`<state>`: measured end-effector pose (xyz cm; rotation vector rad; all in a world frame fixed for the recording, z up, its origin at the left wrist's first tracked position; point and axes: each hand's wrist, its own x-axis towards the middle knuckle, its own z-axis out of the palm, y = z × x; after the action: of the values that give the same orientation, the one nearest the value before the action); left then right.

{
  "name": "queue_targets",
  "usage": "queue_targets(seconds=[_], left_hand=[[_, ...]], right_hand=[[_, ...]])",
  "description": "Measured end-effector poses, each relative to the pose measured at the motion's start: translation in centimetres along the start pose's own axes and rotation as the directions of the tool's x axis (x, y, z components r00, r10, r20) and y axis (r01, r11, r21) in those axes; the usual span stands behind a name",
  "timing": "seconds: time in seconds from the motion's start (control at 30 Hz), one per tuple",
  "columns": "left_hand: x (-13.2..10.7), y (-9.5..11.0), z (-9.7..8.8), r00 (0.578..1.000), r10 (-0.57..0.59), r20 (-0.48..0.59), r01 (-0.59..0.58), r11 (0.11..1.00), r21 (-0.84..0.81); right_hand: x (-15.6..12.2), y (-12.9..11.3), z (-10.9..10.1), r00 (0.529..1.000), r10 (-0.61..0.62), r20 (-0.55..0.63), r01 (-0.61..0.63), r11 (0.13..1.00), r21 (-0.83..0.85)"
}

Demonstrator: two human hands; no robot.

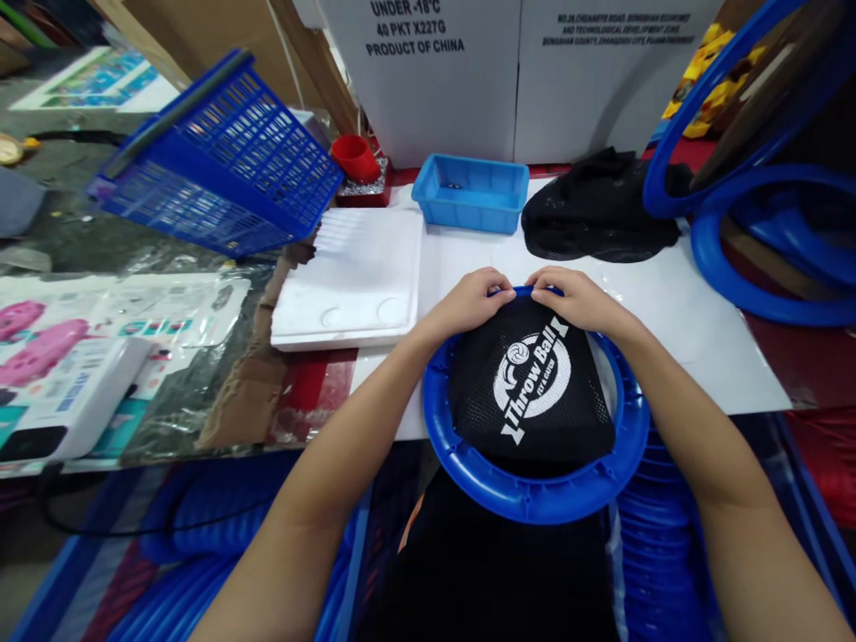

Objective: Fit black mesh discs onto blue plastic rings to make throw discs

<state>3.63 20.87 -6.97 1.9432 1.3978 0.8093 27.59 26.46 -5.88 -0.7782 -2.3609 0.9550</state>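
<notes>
A blue plastic ring (535, 499) rests over the front edge of the white work surface, its near side towards my body. Inside it lies a black mesh net (468, 401) with a white "Throw Ball" print. My left hand (476, 299) pinches the net's edge against the far rim of the ring. Close beside it on the same rim, my right hand (568, 294) does likewise, thumb and fingers pressed together. The fingertips hide part of the rim and the net's edge.
Behind the ring stand a light blue tray (472, 214) and a pile of black mesh (595, 214). More blue rings (709, 259) stack at the right. White foam (354, 285), a tilted blue basket (220, 160) and a red cup (356, 159) are at the left.
</notes>
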Motion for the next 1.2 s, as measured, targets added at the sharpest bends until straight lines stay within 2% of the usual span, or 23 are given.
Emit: queue_targets(seconds=[0.2,0.37,0.47,0.63,0.73,0.87,1.03,1.13,1.2], left_hand=[[0.0,-0.1,-0.5,0.995,-0.080,0.061,0.082,0.996,-0.030],[0.3,-0.3,-1.5,0.981,-0.093,0.171,0.109,0.991,-0.083],[0.7,-0.4,-2.0,0.971,-0.057,0.232,0.074,0.995,-0.065],[1.0,-0.2,-2.3,0.968,-0.036,0.248,0.041,0.999,-0.012],[1.1,0.0,-2.0,0.969,-0.057,0.240,0.056,0.998,0.012],[1.1,0.2,-1.1,0.983,-0.103,0.154,0.097,0.994,0.049],[0.8,0.2,-0.1,0.995,-0.063,0.072,0.050,0.984,0.170],[0.5,0.4,-0.1,0.998,-0.056,0.028,0.052,0.991,0.121],[0.2,0.7,-0.2,0.999,0.016,0.033,-0.018,0.997,0.079]], right_hand=[[0.8,0.6,0.1,0.995,0.086,0.047,-0.084,0.995,-0.048],[1.0,1.2,-0.7,0.986,0.107,0.125,-0.115,0.991,0.064],[1.0,0.9,-0.6,0.990,0.119,0.076,-0.122,0.992,0.030],[1.0,0.2,0.0,0.989,0.146,-0.008,-0.146,0.989,-0.007],[1.3,0.4,-0.2,0.985,0.171,0.027,-0.172,0.984,0.046],[1.6,0.7,-0.4,0.977,0.200,0.068,-0.203,0.978,0.053],[1.6,0.8,0.2,0.988,0.155,-0.010,-0.156,0.987,-0.044],[1.5,1.1,0.3,0.986,0.163,0.016,-0.164,0.986,0.037],[1.2,1.3,-0.1,0.986,0.165,0.026,-0.166,0.981,0.101]])
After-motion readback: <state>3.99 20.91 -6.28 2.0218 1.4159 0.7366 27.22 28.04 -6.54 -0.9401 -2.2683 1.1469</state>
